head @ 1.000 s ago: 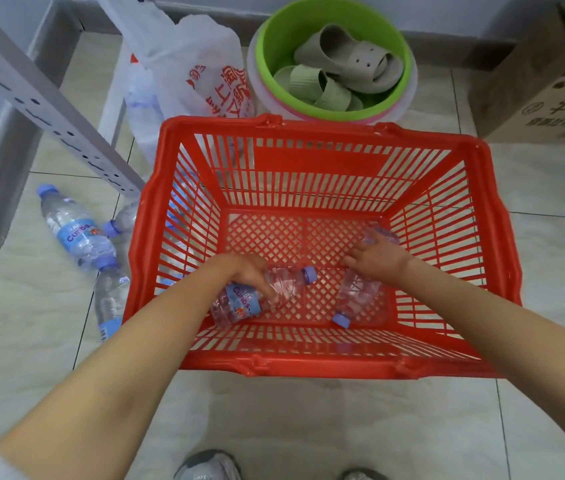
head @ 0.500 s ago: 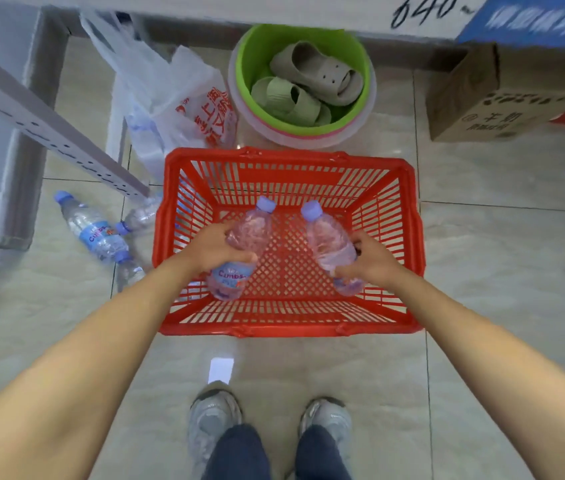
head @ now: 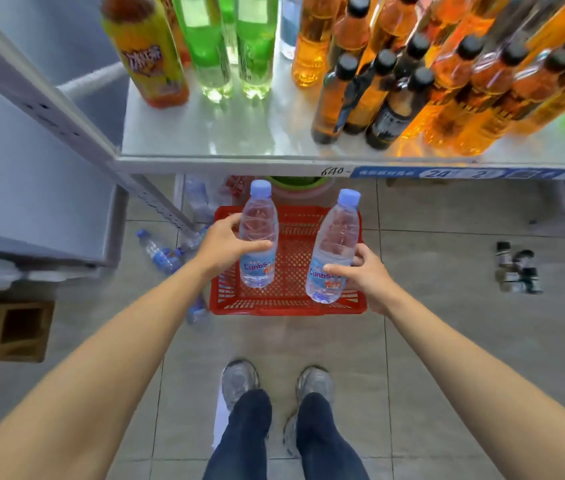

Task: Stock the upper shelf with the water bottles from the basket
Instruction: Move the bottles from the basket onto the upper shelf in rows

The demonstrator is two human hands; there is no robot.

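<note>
My left hand [head: 224,245] grips a clear water bottle [head: 258,237] with a blue cap, held upright in the air. A second, matching water bottle [head: 333,251] is gripped by my right hand [head: 366,271] and leans slightly right. Both hang above the red basket [head: 288,304] on the floor, below the front edge of the white shelf [head: 239,133]. The basket's floor shows no bottles where it is visible between the two held ones.
The shelf carries an orange-labelled bottle [head: 146,53], green bottles [head: 225,46] and several amber black-capped bottles [head: 412,81]. Loose water bottles [head: 160,252] lie on the floor left of the basket. Small dark jars [head: 516,268] stand on the right. My shoes [head: 239,381] are below.
Both hands picked a bottle each out of the basket and lifted them upright. My head rose, so the stocked shelf came into view and the basket looks smaller.
</note>
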